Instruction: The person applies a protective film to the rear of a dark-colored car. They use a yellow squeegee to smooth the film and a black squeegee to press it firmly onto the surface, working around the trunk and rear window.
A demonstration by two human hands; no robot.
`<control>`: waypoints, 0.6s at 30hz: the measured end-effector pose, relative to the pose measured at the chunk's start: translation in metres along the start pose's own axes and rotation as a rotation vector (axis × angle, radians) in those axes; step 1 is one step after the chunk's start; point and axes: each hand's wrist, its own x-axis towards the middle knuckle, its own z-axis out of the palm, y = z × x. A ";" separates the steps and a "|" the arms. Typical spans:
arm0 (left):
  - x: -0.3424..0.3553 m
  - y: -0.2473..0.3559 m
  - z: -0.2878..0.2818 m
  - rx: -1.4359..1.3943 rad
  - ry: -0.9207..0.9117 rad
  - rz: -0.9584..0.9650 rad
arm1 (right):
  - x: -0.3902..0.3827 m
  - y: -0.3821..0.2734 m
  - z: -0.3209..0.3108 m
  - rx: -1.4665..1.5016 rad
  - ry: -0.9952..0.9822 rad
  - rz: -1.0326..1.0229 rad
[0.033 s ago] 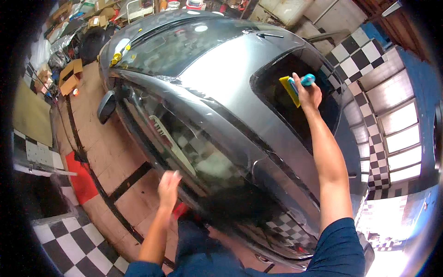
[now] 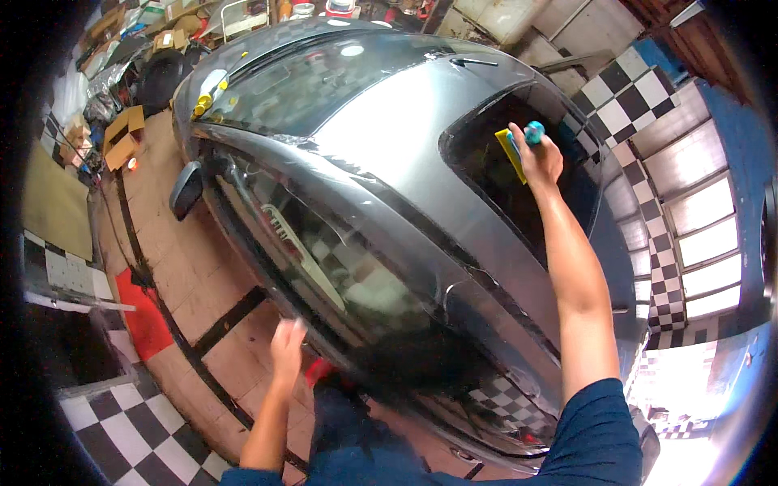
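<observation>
A grey car (image 2: 381, 150) fills the middle of the view, with a dark glass panel (image 2: 480, 152) in its roof. Over that panel, my right hand (image 2: 545, 162) grips a squeegee with a yellow blade (image 2: 514, 160) and a blue handle (image 2: 533, 132). The blade appears to rest on the dark glass; exact contact is hard to tell. My left hand (image 2: 287, 347) hangs in the air beside the car's side windows, apart from the car. Its fingertips are smeared by motion, and nothing shows in it.
The side mirror (image 2: 186, 191) juts out at the left. Yellow objects (image 2: 204, 104) lie by the windshield's base. A cardboard box (image 2: 124, 136) stands on the tiled floor, where a dark cable runs. Clutter and a tyre (image 2: 162, 79) are at the far left.
My left hand has moved slightly down and left. My right hand and the squeegee have shifted slightly, and the handle has turned a little.
</observation>
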 end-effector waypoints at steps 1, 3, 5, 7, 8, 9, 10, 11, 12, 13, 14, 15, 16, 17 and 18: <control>-0.020 -0.035 -0.028 0.007 0.027 -0.067 | 0.013 -0.002 0.013 -0.125 -0.010 -0.084; -0.066 -0.109 -0.090 0.437 0.051 -0.046 | 0.027 -0.005 0.038 -0.245 0.012 -0.223; -0.115 -0.161 -0.143 0.558 0.044 -0.312 | 0.026 -0.022 0.061 -0.318 -0.034 -0.314; -0.144 -0.171 -0.157 0.527 0.136 -0.398 | 0.011 -0.039 0.084 -0.249 -0.031 -0.451; -0.152 -0.156 -0.154 0.653 0.158 -0.429 | 0.001 -0.043 0.096 -0.186 -0.027 -0.447; -0.159 -0.164 -0.159 0.593 0.166 -0.473 | -0.009 -0.060 0.100 -0.194 -0.067 -0.459; -0.165 -0.182 -0.163 0.527 0.170 -0.508 | -0.014 -0.068 0.103 -0.176 -0.096 -0.466; -0.161 -0.200 -0.165 0.555 0.107 -0.517 | -0.016 -0.075 0.101 -0.138 -0.085 -0.482; -0.153 -0.216 -0.168 0.587 0.040 -0.520 | -0.019 -0.079 0.096 -0.103 -0.072 -0.492; -0.140 -0.222 -0.160 0.614 -0.024 -0.521 | -0.021 -0.084 0.089 -0.102 -0.142 -0.507; -0.125 -0.228 -0.152 0.569 -0.021 -0.497 | -0.026 -0.088 0.084 -0.101 -0.213 -0.521; -0.112 -0.227 -0.140 0.527 -0.016 -0.482 | -0.039 -0.101 0.082 -0.088 -0.254 -0.612; -0.095 -0.218 -0.127 0.487 -0.005 -0.463 | -0.047 -0.112 0.078 -0.071 -0.289 -0.704; -0.076 -0.207 -0.116 0.456 -0.005 -0.323 | -0.047 -0.119 0.064 -0.031 -0.286 -0.694; -0.054 -0.184 -0.092 0.414 -0.005 -0.185 | -0.043 -0.128 0.046 0.002 -0.284 -0.694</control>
